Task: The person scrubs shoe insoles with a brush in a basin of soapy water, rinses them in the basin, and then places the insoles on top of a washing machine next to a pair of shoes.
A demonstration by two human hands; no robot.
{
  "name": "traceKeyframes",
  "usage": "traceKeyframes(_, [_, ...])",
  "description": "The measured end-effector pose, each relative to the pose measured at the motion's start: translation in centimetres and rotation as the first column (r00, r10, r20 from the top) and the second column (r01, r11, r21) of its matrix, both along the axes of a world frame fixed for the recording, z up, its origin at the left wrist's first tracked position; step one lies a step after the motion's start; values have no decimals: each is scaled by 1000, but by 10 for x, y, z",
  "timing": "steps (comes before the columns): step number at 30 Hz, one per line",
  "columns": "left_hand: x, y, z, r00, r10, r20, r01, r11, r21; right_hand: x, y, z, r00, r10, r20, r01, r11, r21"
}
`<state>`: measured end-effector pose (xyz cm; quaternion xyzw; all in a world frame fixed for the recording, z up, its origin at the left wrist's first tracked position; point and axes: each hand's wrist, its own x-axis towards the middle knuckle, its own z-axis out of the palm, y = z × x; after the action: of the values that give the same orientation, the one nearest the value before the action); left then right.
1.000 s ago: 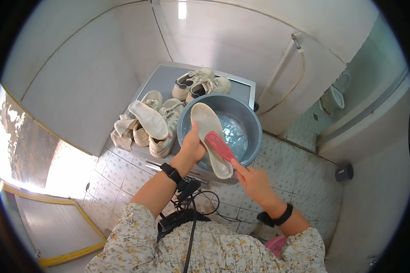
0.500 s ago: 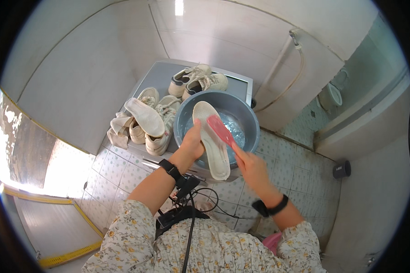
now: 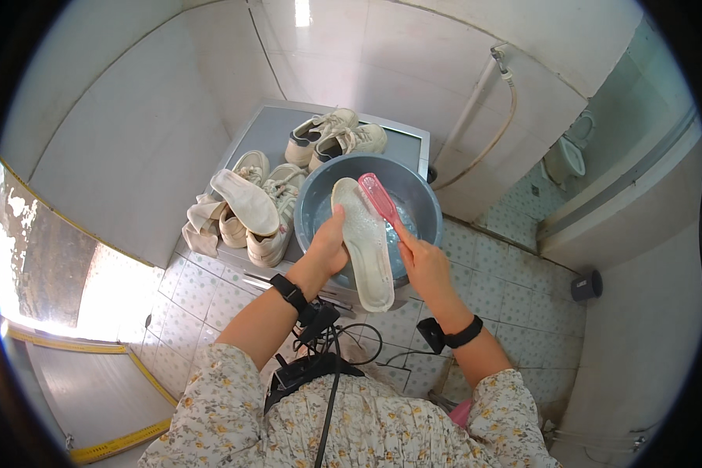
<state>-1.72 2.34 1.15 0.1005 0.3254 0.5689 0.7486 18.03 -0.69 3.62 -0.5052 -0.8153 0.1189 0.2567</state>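
A pale shoe insole [image 3: 364, 248] is gripped along its left edge by my left hand [image 3: 329, 243], over the near side of a grey-blue basin [image 3: 433, 210]. Wet suds show on the insole's upper half. My right hand [image 3: 427, 267] is closed round the handle of a pink brush [image 3: 379, 196], whose head lies at the insole's upper right edge; its bristles are hidden. Water glints inside the basin. Left of the basin, a second insole [image 3: 246, 203] rests across a pair of off-white shoes [image 3: 277, 218].
The basin and shoes stand on a grey-topped appliance [image 3: 277, 125]. Another pair of sneakers [image 3: 335, 140] sits behind the basin. A white cloth [image 3: 203, 222] hangs at the appliance's left edge. Dark cables [image 3: 370, 343] dangle by my waist. A hose [image 3: 495, 140] runs down the wall at right.
My right hand has drawn the brush slightly up and to the right, from the insole's surface toward its edge. My left hand keeps the insole nearly in place.
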Motion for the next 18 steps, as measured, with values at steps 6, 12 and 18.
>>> traceKeyframes(6, [-3,5,-21,995,-37,97,33,999,43,26,-52,-9,993,117,-22,-116,993,30])
traceKeyframes(12, [-4,2,-12,998,-41,38,38,996,75,7,-4,1,1000,16,9,-16,1000,8])
traceKeyframes(18, [-2,2,-13,997,-13,77,9,999,41,28,-55,-10,992,118,-42,-117,993,25])
